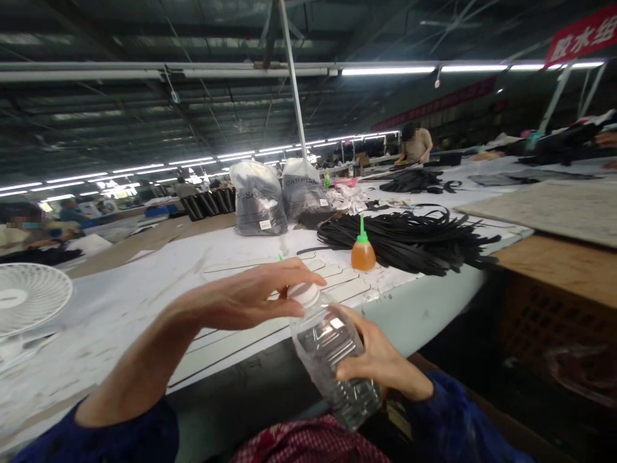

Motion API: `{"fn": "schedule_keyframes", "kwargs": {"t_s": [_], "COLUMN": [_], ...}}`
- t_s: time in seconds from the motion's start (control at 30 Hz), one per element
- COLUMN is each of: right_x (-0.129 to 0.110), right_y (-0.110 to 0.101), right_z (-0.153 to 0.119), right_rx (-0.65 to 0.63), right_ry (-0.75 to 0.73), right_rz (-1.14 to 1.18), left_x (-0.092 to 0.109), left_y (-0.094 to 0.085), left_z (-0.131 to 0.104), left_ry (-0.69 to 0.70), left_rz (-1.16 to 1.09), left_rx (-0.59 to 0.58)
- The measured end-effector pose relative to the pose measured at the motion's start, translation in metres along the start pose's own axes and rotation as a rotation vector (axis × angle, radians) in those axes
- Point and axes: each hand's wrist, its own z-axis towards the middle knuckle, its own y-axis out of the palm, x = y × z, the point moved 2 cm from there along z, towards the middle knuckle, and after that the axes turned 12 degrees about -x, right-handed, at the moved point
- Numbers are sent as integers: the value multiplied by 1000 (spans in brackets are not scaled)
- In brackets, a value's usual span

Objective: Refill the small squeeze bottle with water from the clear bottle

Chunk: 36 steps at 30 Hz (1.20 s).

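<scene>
A clear plastic bottle (322, 347) with a white cap (304, 293) is tilted in front of me, past the table's front edge. My right hand (371, 354) is wrapped round the bottle's body. With thumb and fingers on either side of the cap, my left hand (263, 289) grips it from above. The cap sits on the bottle's neck. On the table behind stands a small squeeze bottle (363, 254) of amber liquid with a green nozzle. Pale strips with dark edges (231, 341) lie beneath my left forearm.
A heap of black straps (414, 238) lies right of the squeeze bottle. Two filled plastic bags (260, 199) stand farther back. A white fan (33, 299) is at the left. Another person (417, 145) works at the far right, and a board (554, 209) lies nearer.
</scene>
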Motion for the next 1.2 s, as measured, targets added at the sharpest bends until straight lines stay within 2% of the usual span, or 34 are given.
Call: {"fn": "schedule_keyframes", "kwargs": {"t_s": [0.17,0.27,0.33,0.47,0.57,0.63,0.7,0.83,0.93,1.07,1.2], "right_x": [-37,-56,-63,-61,-52,-46,-43,-43,-44,-46,-54], "right_y": [-21,-28,-33,-44,-51,-56,-59,-60,-62,-68,-67], "right_z": [2,3,5,11,17,21,23,24,23,26,32], "right_rx": [0,-36,-19,89,141,175,192,158,135,90,36], "right_ry": [47,62,47,-20,-72,-70,-49,-32,-26,-23,3], "right_rz": [-15,-31,-74,-217,-266,-276,-273,-261,-246,-257,-259], "left_x": [5,15,23,28,20,14,12,20,21,14,-1], "left_y": [-18,-30,-39,-54,-57,-56,-53,-48,-50,-54,-53], "left_z": [-6,1,8,26,37,42,45,46,39,25,17], "left_ry": [-9,-4,-62,-270,-357,-389,-341,-112,-15,92,71], "left_rz": [150,223,261,282,257,214,159,198,205,102,-120], "left_rx": [195,229,259,331,329,386,473,577,501,372,456]}}
